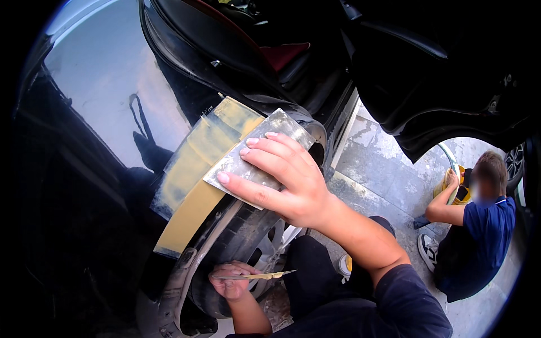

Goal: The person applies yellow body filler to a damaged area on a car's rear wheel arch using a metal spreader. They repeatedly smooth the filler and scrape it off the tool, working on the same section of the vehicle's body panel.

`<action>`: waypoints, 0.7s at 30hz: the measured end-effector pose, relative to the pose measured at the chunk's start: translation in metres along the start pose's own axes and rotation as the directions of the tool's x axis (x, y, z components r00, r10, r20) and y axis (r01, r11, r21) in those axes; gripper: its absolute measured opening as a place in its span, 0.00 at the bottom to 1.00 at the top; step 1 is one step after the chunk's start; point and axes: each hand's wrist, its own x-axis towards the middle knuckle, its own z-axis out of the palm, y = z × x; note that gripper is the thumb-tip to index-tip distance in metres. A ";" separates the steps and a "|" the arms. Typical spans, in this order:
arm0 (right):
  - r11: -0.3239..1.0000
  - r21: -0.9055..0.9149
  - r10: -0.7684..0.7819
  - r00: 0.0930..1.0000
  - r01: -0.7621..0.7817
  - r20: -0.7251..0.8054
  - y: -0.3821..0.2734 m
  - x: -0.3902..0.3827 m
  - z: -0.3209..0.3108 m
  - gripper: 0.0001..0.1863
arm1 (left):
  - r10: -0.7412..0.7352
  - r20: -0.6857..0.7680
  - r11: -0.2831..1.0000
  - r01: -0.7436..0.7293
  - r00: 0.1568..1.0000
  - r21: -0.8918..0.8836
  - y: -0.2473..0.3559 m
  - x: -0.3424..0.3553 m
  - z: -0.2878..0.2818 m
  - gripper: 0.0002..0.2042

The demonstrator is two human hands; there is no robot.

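Observation:
My right hand (293,180) is laid over a grey, filler-smeared metal spreader plate (228,164), fingers and thumb pressing on its face. That plate rests against the edge of a tan band of body filler (189,217) on a black car's rear fender (96,186), above the wheel arch. Thinner, streaky filler (220,127) covers the panel beside it. Lower down, near the tyre (234,242), my left hand (231,281) pinches a thin flat blade (287,272), seen edge-on, with tan filler along it. The blade's full shape is hidden.
An open car door (451,73) hangs at the upper right. Beyond it, a co-worker (479,231) in a blue shirt squats by a yellow bucket (463,194), holding a pale hose (449,155). A small tin (345,265) stands by my leg on the grey paved floor (366,158).

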 end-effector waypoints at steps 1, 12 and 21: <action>1.000 0.003 0.004 1.000 -0.004 -0.001 0.000 0.000 0.001 0.20 | 0.002 0.000 1.000 -0.002 1.000 -0.004 0.000 0.000 0.000 0.12; 0.997 0.025 0.069 0.998 -0.069 -0.002 -0.014 -0.038 0.016 0.20 | 0.055 0.086 0.995 -0.062 0.995 0.074 -0.001 0.009 0.006 0.12; 0.894 0.383 0.198 0.971 -0.234 0.132 -0.031 -0.065 -0.046 0.21 | 0.041 -0.184 0.999 -0.037 0.982 0.028 -0.012 -0.003 0.014 0.10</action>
